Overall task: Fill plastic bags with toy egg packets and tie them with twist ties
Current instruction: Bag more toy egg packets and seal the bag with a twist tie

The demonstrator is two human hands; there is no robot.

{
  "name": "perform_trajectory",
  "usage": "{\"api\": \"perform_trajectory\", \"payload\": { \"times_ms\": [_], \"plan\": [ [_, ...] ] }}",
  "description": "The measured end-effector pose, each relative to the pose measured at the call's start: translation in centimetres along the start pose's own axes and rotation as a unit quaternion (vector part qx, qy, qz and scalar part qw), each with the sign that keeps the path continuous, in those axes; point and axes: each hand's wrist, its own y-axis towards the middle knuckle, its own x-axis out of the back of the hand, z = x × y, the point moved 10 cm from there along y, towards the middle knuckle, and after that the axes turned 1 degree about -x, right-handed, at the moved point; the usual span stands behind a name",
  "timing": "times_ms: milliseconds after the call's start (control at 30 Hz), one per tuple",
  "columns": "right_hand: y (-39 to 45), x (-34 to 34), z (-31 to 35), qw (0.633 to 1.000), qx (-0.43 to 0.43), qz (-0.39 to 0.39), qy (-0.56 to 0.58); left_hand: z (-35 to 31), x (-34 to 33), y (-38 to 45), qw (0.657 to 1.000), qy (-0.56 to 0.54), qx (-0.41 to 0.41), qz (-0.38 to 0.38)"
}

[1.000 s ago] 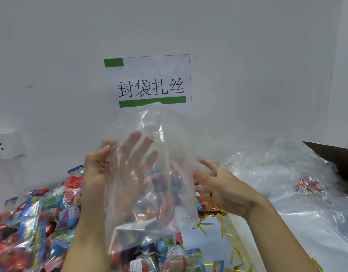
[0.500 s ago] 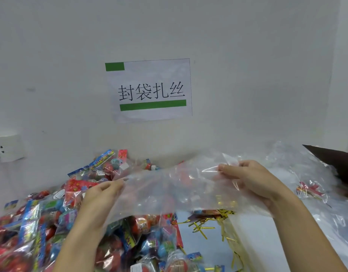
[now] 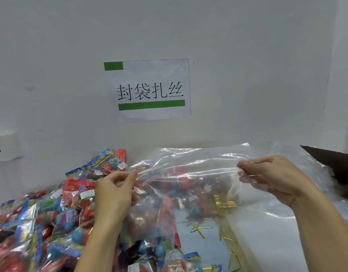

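Note:
A clear empty plastic bag point(image 3: 189, 165) is stretched sideways between my two hands above the table. My left hand point(image 3: 115, 190) pinches its left edge and my right hand point(image 3: 271, 174) pinches its right edge. Under and left of the bag lies a big pile of toy egg packets point(image 3: 51, 213), red and blue eggs in printed wrappers. Gold twist ties point(image 3: 204, 228) lie scattered on the table below the bag, partly seen through the plastic.
A stack of clear plastic bags point(image 3: 277, 222) covers the table on the right. A dark cardboard flap point(image 3: 334, 161) juts in at the far right. On the white wall hangs a paper sign point(image 3: 149, 89); a wall socket point(image 3: 4, 148) sits at the left edge.
The bag came down from upright in front of the sign to a flat sideways stretch. My left hand went from spread open behind the bag to pinching its edge. Both hands moved apart.

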Motion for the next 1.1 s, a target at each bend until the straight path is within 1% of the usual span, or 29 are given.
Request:
{"api": "perform_trajectory", "payload": {
  "times_ms": [100,200,300,367,400,433,500,567,633,733,800,867,967,1033,1100],
  "plan": [
    [0.2,0.7,0.4,0.999,0.018,-0.042,0.009,-0.7,-1.2,-0.7,0.999,0.046,-0.014,0.008],
    [0.3,2.0,0.7,0.992,0.045,-0.117,0.024,-2.5,-1.9,-1.5,0.992,0.108,-0.066,-0.009],
    [-0.3,3.5,1.6,0.965,0.116,-0.228,0.049,-4.6,-3.0,-2.6,0.984,0.129,-0.121,-0.012],
    [-1.1,3.4,2.6,0.944,0.172,-0.276,0.06,-5.8,-4.5,-3.5,0.98,0.124,-0.156,0.018],
    [-1.3,2.8,3.1,0.941,0.19,-0.274,0.063,-6.3,-5.3,-3.9,0.979,0.112,-0.165,0.041],
    [-1.3,1.7,3.5,0.943,0.202,-0.256,0.064,-6.7,-6.1,-4.4,0.978,0.098,-0.17,0.066],
    [-1.1,-1.1,4.0,0.958,0.21,-0.192,0.044,-7.3,-7.6,-5.2,0.975,0.064,-0.175,0.119],
    [-1.0,-4.4,4.1,0.971,0.207,-0.122,-0.008,-7.5,-9.1,-6.0,0.969,0.021,-0.162,0.184],
    [-1.1,-7.2,3.9,0.974,0.203,-0.076,-0.067,-7.0,-10.3,-6.6,0.962,-0.016,-0.133,0.239],
    [-1.3,-9.8,3.2,0.975,0.187,-0.025,-0.117,-5.7,-10.5,-6.4,0.962,-0.017,-0.102,0.253],
    [-1.5,-10.8,2.6,0.979,0.166,0.012,-0.114,-4.8,-10.4,-5.9,0.961,0.008,-0.091,0.261],
    [-1.7,-11.3,2.2,0.983,0.149,0.041,-0.098,-4.3,-10.1,-5.5,0.962,0.023,-0.098,0.255],
    [-2.0,-11.7,2.2,0.984,0.146,0.068,-0.077,-3.8,-9.2,-4.7,0.975,0.008,-0.091,0.202],
    [-1.9,-11.2,2.2,0.984,0.151,0.046,-0.083,-3.1,-8.1,-4.1,0.985,-0.004,-0.071,0.155],
    [-1.2,-9.6,2.0,0.98,0.152,-0.008,-0.129,-2.3,-6.1,-3.1,0.995,0.006,-0.053,0.082]
  ]
}}
